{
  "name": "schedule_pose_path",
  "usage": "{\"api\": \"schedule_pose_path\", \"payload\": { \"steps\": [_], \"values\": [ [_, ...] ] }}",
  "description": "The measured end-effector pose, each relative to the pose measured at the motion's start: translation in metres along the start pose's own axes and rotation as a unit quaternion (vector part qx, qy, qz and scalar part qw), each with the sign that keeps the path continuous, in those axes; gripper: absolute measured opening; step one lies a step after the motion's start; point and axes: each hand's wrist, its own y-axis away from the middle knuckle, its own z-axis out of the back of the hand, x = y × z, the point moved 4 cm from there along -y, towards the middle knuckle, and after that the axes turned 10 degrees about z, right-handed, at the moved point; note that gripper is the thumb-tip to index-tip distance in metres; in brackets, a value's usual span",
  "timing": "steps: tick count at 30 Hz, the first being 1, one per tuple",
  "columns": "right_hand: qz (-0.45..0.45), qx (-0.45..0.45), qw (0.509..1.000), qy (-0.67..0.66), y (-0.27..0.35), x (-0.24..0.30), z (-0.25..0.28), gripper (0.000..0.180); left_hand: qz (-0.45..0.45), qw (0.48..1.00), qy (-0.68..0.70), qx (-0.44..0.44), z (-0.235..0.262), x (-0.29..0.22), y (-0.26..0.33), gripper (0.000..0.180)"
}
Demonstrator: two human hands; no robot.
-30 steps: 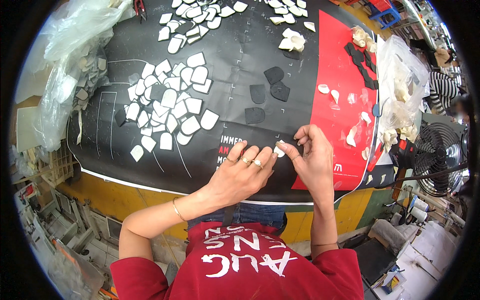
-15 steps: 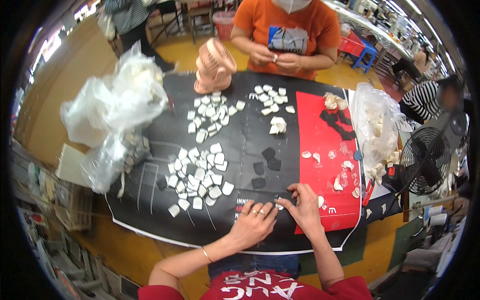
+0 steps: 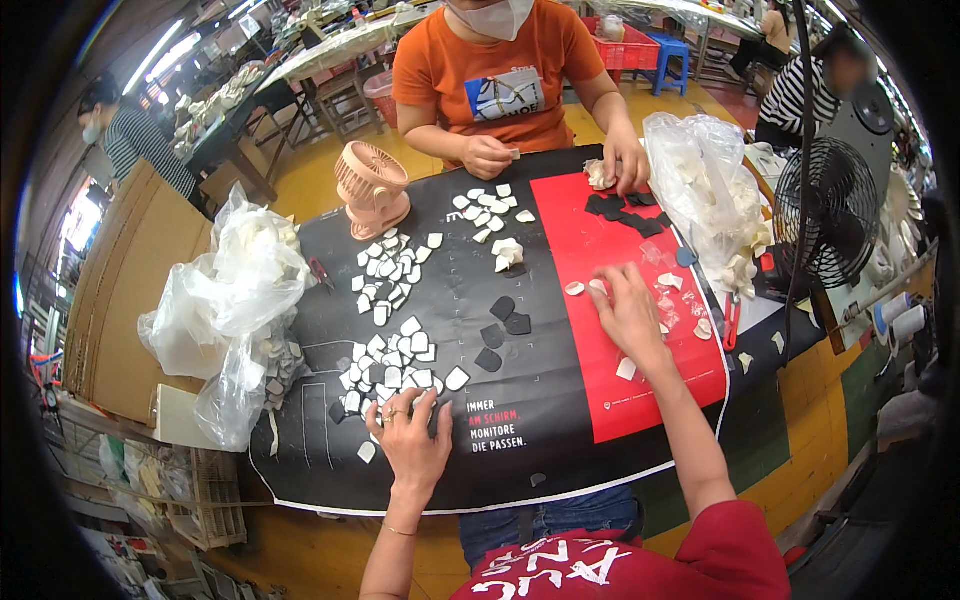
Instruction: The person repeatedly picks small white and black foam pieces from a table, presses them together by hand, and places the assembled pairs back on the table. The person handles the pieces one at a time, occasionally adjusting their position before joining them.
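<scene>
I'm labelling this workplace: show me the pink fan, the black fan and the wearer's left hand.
Pink fan [image 3: 370,182], head view: its round head.
Black fan [image 3: 829,212], head view: its round cage.
Left hand [image 3: 414,448], head view: its back.

Yellow floor [image 3: 300,192], blue stool [image 3: 668,50], long pale workbench [image 3: 318,64], bright tube lights [image 3: 152,58]

One wide fisheye view looks from the wearer's head, down and forward over the nearby worktop [image 3: 550,415], from the red shirt [image 3: 715,550] below to the co-worker [image 3: 432,90] opposite.

Most pieces [image 3: 393,378] are white, the sheet [image 3: 540,400] black-and-red.
</scene>
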Motion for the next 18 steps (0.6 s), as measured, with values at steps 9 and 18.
{"api": "schedule_pose_path", "payload": {
  "steps": [9,18],
  "values": [
    [0.068,0.13,0.989,-0.03,-0.019,0.002,-0.025,0.015,0.014,0.98,0.191,0.053,-0.007,-0.051,-0.013,0.027],
    [0.102,0.21,0.942,-0.242,0.037,0.083,0.009,0.013,0.033,0.914,0.372,0.156,-0.026,-0.082,-0.029,0.027]
  ]
}}
